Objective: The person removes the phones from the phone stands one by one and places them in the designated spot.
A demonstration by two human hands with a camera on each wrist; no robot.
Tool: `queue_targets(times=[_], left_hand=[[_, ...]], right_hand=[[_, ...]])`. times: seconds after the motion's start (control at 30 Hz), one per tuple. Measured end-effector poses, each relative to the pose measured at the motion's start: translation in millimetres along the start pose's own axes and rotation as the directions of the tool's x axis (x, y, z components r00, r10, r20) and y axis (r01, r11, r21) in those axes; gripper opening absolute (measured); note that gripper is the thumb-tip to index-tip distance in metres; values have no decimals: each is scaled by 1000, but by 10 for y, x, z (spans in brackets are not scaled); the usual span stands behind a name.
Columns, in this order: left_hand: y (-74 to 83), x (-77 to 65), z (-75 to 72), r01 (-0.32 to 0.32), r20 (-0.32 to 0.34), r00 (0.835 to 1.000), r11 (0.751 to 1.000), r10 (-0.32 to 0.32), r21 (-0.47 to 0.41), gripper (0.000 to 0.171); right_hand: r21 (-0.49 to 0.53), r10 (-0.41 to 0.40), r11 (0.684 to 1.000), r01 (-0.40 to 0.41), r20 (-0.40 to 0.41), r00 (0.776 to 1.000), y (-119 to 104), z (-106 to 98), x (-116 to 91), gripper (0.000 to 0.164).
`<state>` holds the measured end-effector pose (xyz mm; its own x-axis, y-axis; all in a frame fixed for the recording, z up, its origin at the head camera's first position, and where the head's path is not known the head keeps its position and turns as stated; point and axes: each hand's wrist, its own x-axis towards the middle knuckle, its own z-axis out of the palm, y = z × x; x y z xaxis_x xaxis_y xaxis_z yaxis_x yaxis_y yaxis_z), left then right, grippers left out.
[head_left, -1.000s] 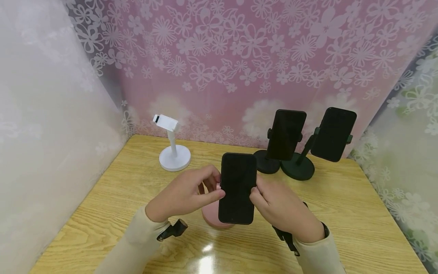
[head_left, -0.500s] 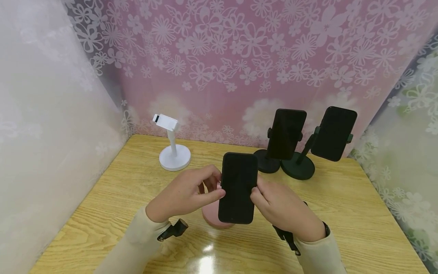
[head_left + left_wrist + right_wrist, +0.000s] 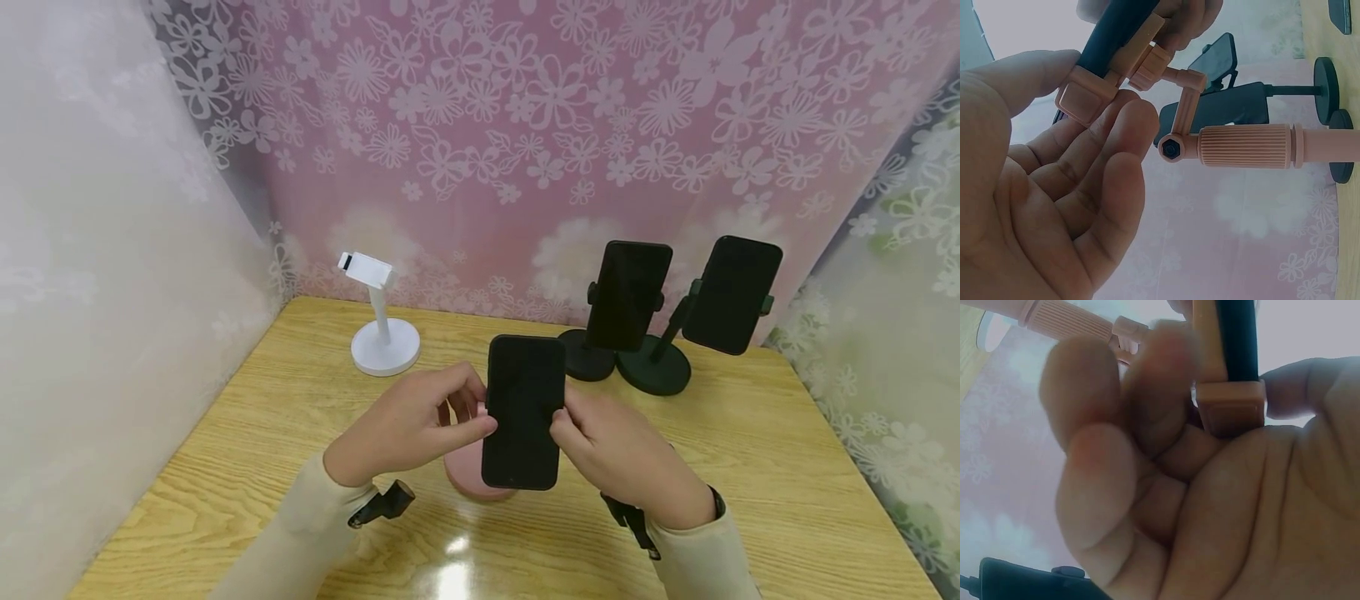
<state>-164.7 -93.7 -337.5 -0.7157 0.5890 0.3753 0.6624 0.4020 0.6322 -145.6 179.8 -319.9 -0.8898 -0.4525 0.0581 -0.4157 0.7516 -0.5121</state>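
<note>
A black smartphone [image 3: 522, 412] stands nearly upright in the clamp [image 3: 1087, 97] of a pink phone stand [image 3: 471, 477], screen toward me. My left hand [image 3: 408, 425] pinches the clamp's left end, thumb at the phone's edge and fingers curled behind. On the other side my right hand [image 3: 618, 446] grips the clamp's right end. Its thumb lies by the phone's front edge, and its other fingers fold behind the holder. The stand's ribbed post [image 3: 1244, 147] shows in the left wrist view; in the head view the phone hides most of it.
An unloaded white phone stand [image 3: 385, 346] is at the back left of the wooden table [image 3: 225, 467]. At the back right, a black stand [image 3: 588, 358] and a dark green stand [image 3: 654, 367] each hold a phone. A pink floral curtain [image 3: 487, 150] hangs behind.
Both hands keep their hold on the clamp and the phone stays in place. Only a very slight shift of the whole head view shows.
</note>
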Motion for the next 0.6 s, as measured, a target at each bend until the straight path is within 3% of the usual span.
queue_targets(times=[0.17, 0.37, 0.47, 0.6], left_hand=[[2, -2, 8, 3, -1, 1000, 1000, -3, -13, 18], [6, -2, 14, 5, 10, 1000, 999, -5, -33, 18], [6, -5, 9, 1, 11, 1000, 1000, -1, -25, 18], [6, -27, -8, 22, 10, 1000, 1000, -22, -20, 18]], right_hand=[[-56, 7, 998, -10, -55, 998, -24, -27, -49, 18], [-56, 16, 998, -29, -222, 975, -122, -79, -164, 35], [-71, -69, 996, 46, -372, 926, -191, -72, -218, 32], [-64, -216, 974, 218, -552, 805, -292, -13, -261, 37]])
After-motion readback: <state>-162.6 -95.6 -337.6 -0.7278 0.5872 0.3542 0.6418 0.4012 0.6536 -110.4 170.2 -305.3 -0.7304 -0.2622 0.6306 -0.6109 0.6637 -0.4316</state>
